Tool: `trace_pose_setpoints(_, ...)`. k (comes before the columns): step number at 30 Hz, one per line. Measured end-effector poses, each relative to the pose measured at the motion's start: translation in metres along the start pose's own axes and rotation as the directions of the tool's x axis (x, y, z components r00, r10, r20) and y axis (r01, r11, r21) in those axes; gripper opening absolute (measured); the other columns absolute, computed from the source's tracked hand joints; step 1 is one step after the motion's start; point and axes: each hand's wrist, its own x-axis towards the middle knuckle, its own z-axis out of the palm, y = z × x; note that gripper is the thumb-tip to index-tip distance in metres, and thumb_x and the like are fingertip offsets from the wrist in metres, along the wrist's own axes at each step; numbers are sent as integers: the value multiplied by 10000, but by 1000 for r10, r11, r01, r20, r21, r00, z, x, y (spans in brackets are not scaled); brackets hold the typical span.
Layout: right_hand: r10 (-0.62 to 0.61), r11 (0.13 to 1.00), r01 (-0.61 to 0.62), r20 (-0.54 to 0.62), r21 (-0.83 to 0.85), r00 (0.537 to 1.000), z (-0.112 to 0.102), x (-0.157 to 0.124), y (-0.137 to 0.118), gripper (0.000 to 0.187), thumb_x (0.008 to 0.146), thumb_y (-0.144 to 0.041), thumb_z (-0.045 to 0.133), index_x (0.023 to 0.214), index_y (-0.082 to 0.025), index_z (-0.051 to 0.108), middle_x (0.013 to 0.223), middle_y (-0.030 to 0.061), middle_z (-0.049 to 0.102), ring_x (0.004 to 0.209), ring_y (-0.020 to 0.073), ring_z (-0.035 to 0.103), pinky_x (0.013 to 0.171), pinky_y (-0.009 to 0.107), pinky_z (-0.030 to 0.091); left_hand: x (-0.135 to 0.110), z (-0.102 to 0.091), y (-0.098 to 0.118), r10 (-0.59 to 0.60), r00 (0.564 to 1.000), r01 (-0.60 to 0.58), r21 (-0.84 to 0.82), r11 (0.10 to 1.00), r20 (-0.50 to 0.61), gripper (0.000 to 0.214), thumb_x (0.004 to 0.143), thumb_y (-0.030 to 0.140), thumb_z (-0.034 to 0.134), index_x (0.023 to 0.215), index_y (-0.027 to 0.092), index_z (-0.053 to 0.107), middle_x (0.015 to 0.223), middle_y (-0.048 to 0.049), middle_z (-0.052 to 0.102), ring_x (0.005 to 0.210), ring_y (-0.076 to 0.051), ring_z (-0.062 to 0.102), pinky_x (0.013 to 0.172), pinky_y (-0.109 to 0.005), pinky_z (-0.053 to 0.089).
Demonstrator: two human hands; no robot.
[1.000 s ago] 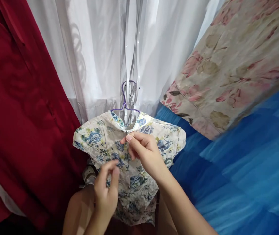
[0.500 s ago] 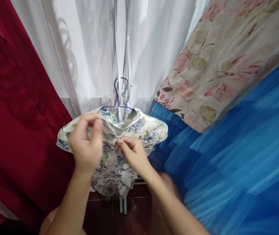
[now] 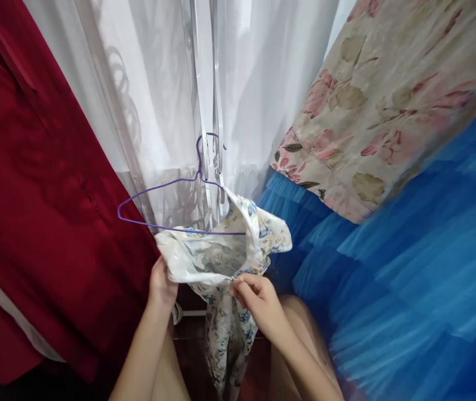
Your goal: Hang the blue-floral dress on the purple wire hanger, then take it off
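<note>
A small floral dress, white with blue flowers, hangs half off a purple wire hanger. The hanger's left arm is bare; the dress still clings to its right end. My left hand grips the dress's left edge from below, its fingers tucked under the cloth. My right hand pinches the front of the dress near its open neckline. The hanger's hook sits on a thin white upright in front of a white curtain.
A dark red garment hangs at the left. A sheer white curtain fills the middle. At right lie a pink-flowered cloth and blue fabric. Dark floor and my knees show below.
The dress has been pulled down off the hanger's left arm, which is now bare. Both hands have dropped lower with the cloth.
</note>
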Motion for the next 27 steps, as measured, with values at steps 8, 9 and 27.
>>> trace_pose_setpoints(8,102,985,-105,-34,-137,994,-43,-51,25,342,857,-547,645,934,-220,709,860,56,670,827,251,600,758,340,477,-101,72,-29,167,851,-301,202,932,499,189,952,364,585,912,182,617,769,-8,561,722,-127,537,683,-223,438)
trace_pose_setpoints(9,92,990,-89,20,-113,996,-43,-52,15,376,864,-557,641,1034,-229,705,965,71,684,924,266,604,838,357,481,-108,79,-28,187,819,-360,232,903,542,178,961,353,571,929,187,628,776,-13,567,726,-135,542,685,-231,441)
trace_pose_setpoints(27,-292,945,269,-113,-183,950,-138,50,-110,287,752,-422,808,640,-183,694,612,28,590,558,150,482,509,277,368,-111,16,-22,-252,744,-320,661,679,619,333,899,445,614,1071,195,752,1027,-72,741,970,-266,657,896,-323,514)
